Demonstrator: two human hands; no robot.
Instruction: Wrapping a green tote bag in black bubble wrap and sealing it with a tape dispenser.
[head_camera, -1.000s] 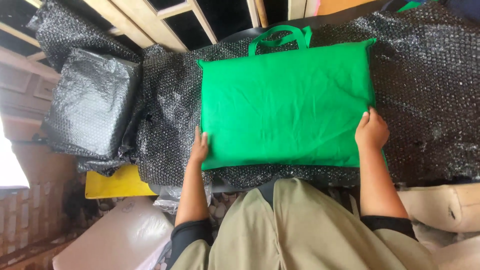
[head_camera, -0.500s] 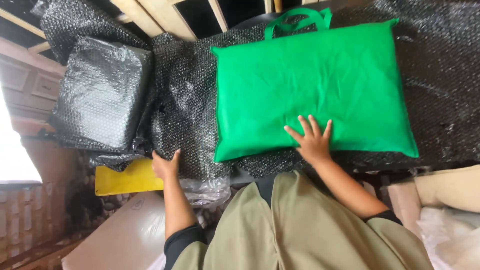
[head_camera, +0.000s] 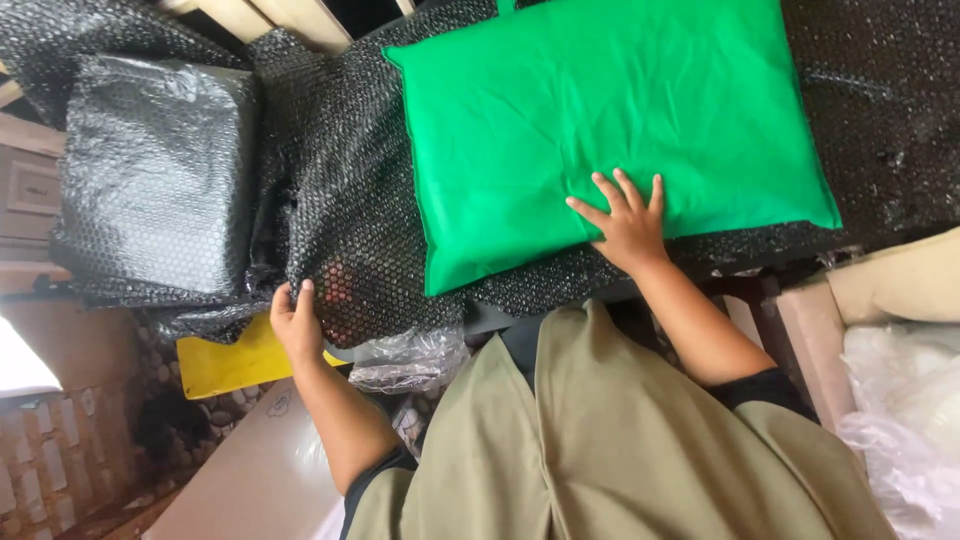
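Green cloth fills the middle of the scene: a flat, padded green bag (head_camera: 600, 130) lies on a sheet of black bubble wrap (head_camera: 350, 200) spread over the bench. We see the right hand (head_camera: 625, 225) pressed flat on the near edge of the bag, fingers spread wide, holding nothing, only pinning the cloth down. The left hand (head_camera: 295, 325) is at the near left edge of the sheet, its fingers closed on a fold of the wrap where it hangs off the bench.

Just to the left sits a package (head_camera: 160, 180) already covered in the same black wrap, touching the sheet. A yellow board (head_camera: 225, 365) shows below the left hand, and crumpled clear plastic (head_camera: 410, 360) lies beside it. At the far right are a cream roll (head_camera: 900, 275) and white plastic (head_camera: 905, 400).

We judge the wrapping to be at an early stage: the bag is laid out and steadied on the sheet, but its whole top face is bare. No side of the wrap has yet been folded over it, and no tape shows anywhere.
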